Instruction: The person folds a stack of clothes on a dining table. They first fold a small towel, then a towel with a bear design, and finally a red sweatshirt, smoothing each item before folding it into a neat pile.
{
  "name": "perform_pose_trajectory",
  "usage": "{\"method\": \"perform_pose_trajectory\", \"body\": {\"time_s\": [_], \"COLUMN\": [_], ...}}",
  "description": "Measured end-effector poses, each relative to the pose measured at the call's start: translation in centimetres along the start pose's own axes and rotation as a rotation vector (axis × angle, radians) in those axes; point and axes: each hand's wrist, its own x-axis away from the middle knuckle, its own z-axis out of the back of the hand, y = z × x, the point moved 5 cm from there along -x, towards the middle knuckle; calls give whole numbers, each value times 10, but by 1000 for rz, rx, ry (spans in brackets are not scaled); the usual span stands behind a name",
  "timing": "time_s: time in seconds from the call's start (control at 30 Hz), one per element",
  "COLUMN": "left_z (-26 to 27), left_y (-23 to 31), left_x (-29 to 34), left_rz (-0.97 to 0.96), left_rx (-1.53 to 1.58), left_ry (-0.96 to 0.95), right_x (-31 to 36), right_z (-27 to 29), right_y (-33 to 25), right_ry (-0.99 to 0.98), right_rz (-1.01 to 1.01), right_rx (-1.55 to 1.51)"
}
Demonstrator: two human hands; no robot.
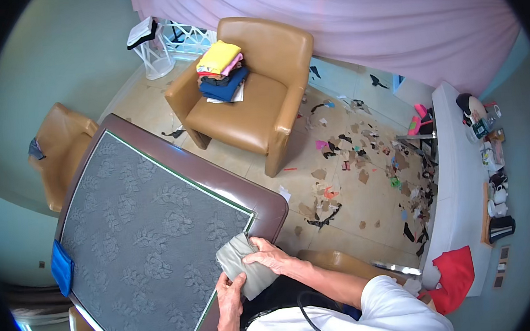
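Note:
A folded grey-beige garment (257, 280) is held over the near right corner of the table, close to my body. My left hand (231, 294) grips its lower left edge, with the thumb lying on top. From the right, my right hand (268, 255) grips the far side, its thumb pressed on the fabric and its fingers partly hidden. The cloth looks like a compact rectangle; its underside does not show. Below and beyond it spreads the table (131, 221), covered in grey leaf-patterned cloth inside a dark brown rim. A folded blue cloth (63, 268) lies on the table's left edge.
Across the table, a tan armchair (242, 117) carries a stack of folded clothes (222, 71), yellow on top. Scraps (363, 176) litter the floor to the right. A white counter (452, 180) holds bottles and cups; red fabric (454, 278) hangs near its front end. Another tan chair (65, 151) stands left.

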Motion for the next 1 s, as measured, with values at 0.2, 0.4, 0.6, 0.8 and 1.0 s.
{"method": "perform_pose_trajectory", "body": {"time_s": [0.2,0.4,0.6,0.8,1.0], "left_z": [-18,-72,-112,-184,-276], "left_y": [5,17,41,61,51], "left_x": [-27,-54,-87,-151,-199], "left_rz": [-45,-24,-92,-177,-61], "left_rx": [16,-29,-115,-173,-69], "left_ry": [-41,-131,-67,36,140], "right_x": [15,21,-15,-88,-139], "right_z": [6,51,75,145,236], "right_y": [-37,-75,-112,-156,-191], "right_ry": [50,122,104,-12,-9], "right_rz": [3,20,-40,-94,-252], "right_rx": [-90,-85,-175,-201,-107]}}
